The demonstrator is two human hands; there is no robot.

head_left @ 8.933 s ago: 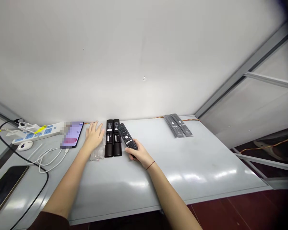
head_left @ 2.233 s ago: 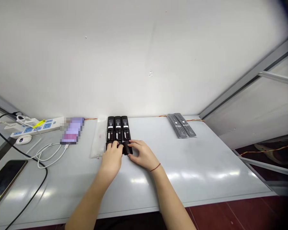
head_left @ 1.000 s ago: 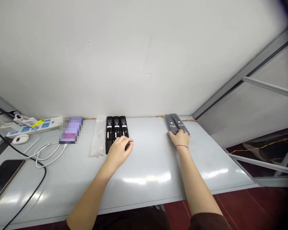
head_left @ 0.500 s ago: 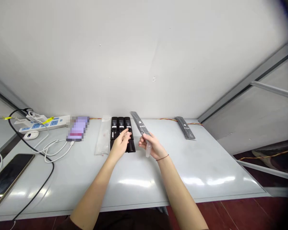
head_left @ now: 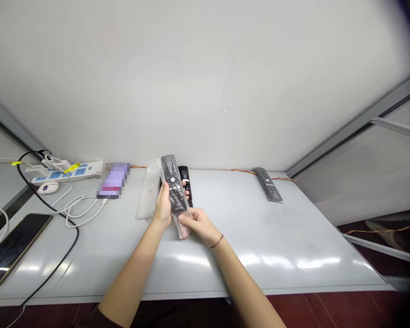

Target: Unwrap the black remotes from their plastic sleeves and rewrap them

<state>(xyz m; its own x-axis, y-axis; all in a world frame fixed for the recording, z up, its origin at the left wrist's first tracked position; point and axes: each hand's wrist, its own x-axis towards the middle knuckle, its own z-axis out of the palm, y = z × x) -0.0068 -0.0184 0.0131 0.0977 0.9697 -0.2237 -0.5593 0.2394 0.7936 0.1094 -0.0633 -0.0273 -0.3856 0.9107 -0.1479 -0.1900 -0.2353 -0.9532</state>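
A dark remote in a clear plastic sleeve (head_left: 173, 184) is held up, buttons facing me, over the middle-left of the table. My left hand (head_left: 163, 205) is wrapped round its left side, with fingertips showing at the right edge. The loose lower end of the sleeve is pinched between the thumb and fingers of my right hand (head_left: 200, 224). Behind them lie black remotes face down (head_left: 185, 175), mostly hidden by the held one. An empty-looking plastic sleeve (head_left: 147, 196) lies flat just left of them.
Another sleeved remote (head_left: 268, 184) lies at the back right of the grey table (head_left: 294, 246). On the left are a power strip (head_left: 94, 169), a phone with a lit screen (head_left: 114, 181), a white mouse (head_left: 48, 188), cables and a dark phone (head_left: 17, 248).
The sleeved remote has moved left and now faces me, in front of the black remotes. My left hand has left those remotes and taken hold of it; my right hand has shifted to the sleeve's end.
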